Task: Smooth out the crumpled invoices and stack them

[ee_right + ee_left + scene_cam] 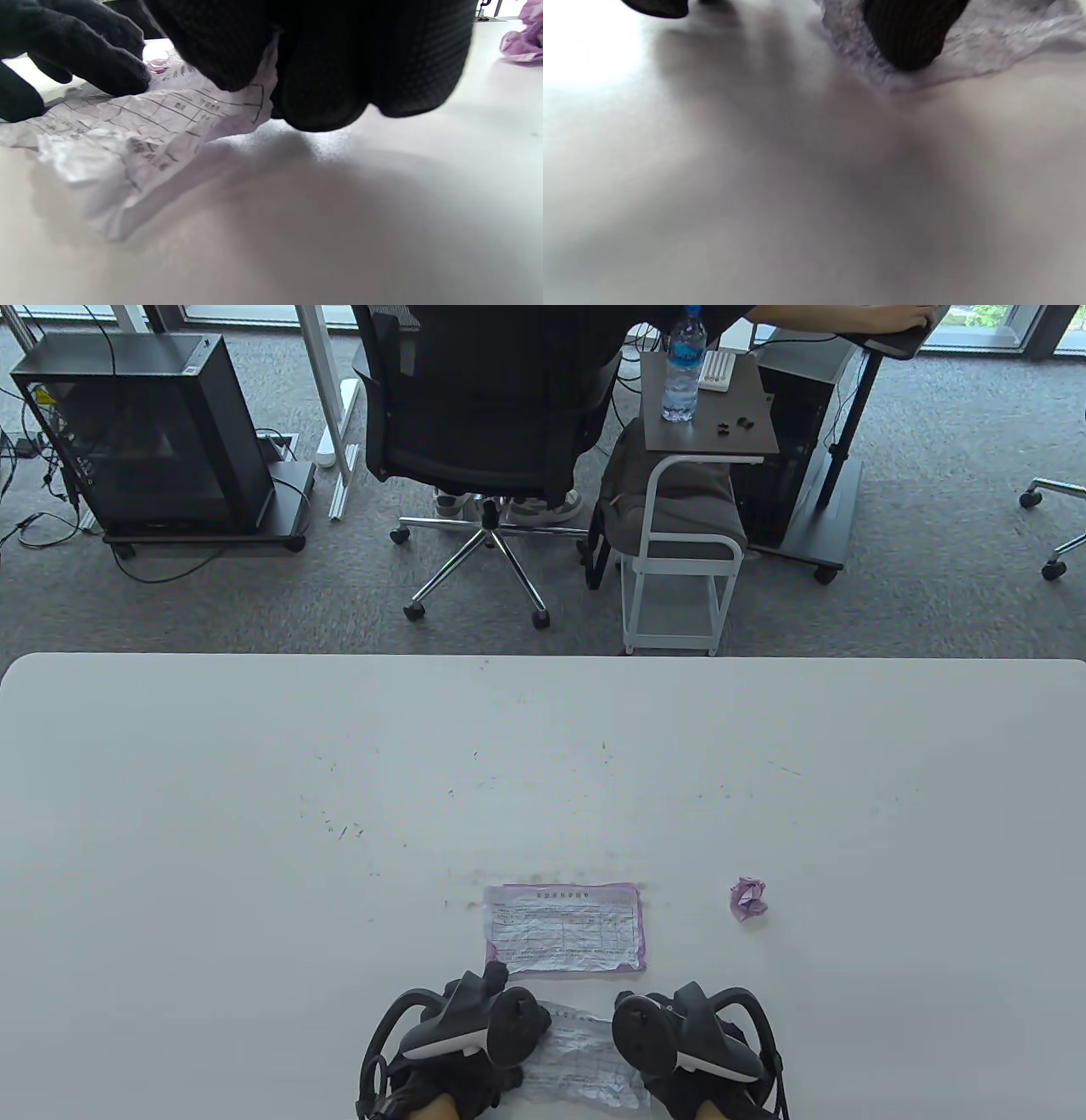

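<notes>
- Wrinkled invoice [581,1060] lies at the table's [212,831] near edge, long axis left-right, printed grid up, right end lifted.
- Left hand [462,1052]: fingertips press its left part; fingers look straight.
- Right hand [696,1052] pinches its right edge.
- Flattened invoice [564,929] lies just beyond, long axis left-right.
- Crumpled pink ball [748,897] sits right of it, apart.

Thin wrinkled paper for the creased invoice [127,140] under knitted black cloth gloves [322,55]. The table [254,814] looks smooth, matt white and faintly scuffed. The crumpled ball [748,897] is pinkish paper.
</notes>
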Demonstrator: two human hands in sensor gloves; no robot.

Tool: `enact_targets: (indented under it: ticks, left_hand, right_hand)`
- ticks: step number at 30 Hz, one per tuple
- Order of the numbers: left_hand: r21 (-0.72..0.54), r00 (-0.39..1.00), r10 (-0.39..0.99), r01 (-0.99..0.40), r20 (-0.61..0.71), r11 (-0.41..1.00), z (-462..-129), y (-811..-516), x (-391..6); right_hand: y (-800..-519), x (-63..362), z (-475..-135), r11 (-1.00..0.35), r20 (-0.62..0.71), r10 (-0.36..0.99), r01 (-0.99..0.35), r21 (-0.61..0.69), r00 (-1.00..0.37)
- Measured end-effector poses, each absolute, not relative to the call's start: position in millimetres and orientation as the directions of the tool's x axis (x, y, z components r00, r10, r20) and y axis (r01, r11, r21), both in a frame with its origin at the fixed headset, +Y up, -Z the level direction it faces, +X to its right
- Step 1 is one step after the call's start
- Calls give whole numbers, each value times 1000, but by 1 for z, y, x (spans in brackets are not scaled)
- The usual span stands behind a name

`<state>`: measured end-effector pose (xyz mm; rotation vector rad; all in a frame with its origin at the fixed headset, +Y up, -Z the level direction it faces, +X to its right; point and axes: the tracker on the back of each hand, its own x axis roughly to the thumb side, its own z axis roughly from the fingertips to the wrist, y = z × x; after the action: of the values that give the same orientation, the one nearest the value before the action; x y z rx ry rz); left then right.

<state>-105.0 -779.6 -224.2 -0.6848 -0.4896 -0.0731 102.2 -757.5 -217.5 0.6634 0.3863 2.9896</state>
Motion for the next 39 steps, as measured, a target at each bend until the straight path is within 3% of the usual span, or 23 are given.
enact_targets:
  ticks: [6, 12, 15, 17, 20, 23, 26, 31, 39]
  left_hand:
    - [-690, 937, 117, 154, 329, 708, -224, -785, -114]
    - [-732, 938, 151, 135, 311, 667, -224, -789, -115]
    - [-747, 938, 170, 121, 301, 653, -225, -790, -117]
    - [-754, 937, 172, 125, 302, 645, -224, -791, -116]
    - [-760, 939, 180, 114, 293, 640, -224, -790, -117]
    - [-769, 939, 184, 116, 291, 629, -224, -790, -117]
    - [-775, 940, 187, 113, 287, 622, -224, -790, -117]
    - [-779, 941, 184, 113, 283, 617, -224, -789, -116]
    - [-788, 943, 188, 108, 274, 606, -224, -788, -116]
  right_hand:
    - [-761, 108, -220, -964, 345, 98, -3, 267, -933]
    - [-756, 116, -220, -980, 294, -14, 72, 187, -956]
    - [-741, 120, -218, -999, 266, 43, -33, 41, -963]
    - [-732, 111, -212, -993, 368, 116, -121, 8, -923]
    - [-731, 87, -202, -975, 563, 222, -182, 127, -796]
    - [-740, 57, -191, -949, 678, 291, -114, 293, -675]
    - [-751, 37, -183, -935, 723, 286, -17, 356, -629]
    - [-770, 30, -181, -851, 709, 237, 210, 481, -665]
    - [-763, 43, -196, -804, 585, 289, 140, 579, -758]
